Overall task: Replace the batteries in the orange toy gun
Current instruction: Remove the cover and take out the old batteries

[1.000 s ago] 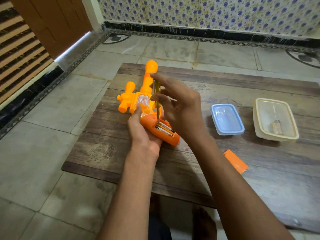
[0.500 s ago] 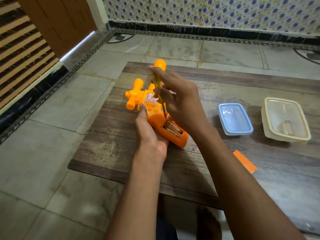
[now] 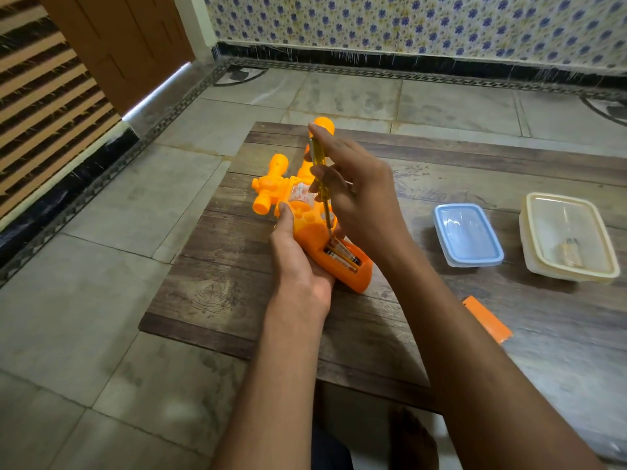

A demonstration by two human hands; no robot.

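Flanking toy gun [image 3: 315, 232] — containers [image 3: 468, 235], cover [image 3: 487, 318].

No readable text, brand or number can be made out.

A small white sticker [image 3: 300, 197] with reddish print is seen on the orange toy gun [image 3: 307, 228], just beside the right hand's fingertips [image 3: 314, 188]; its print is too blurred to be read. Markings on the batteries [image 3: 341, 254] below those fingers are likewise illegible.
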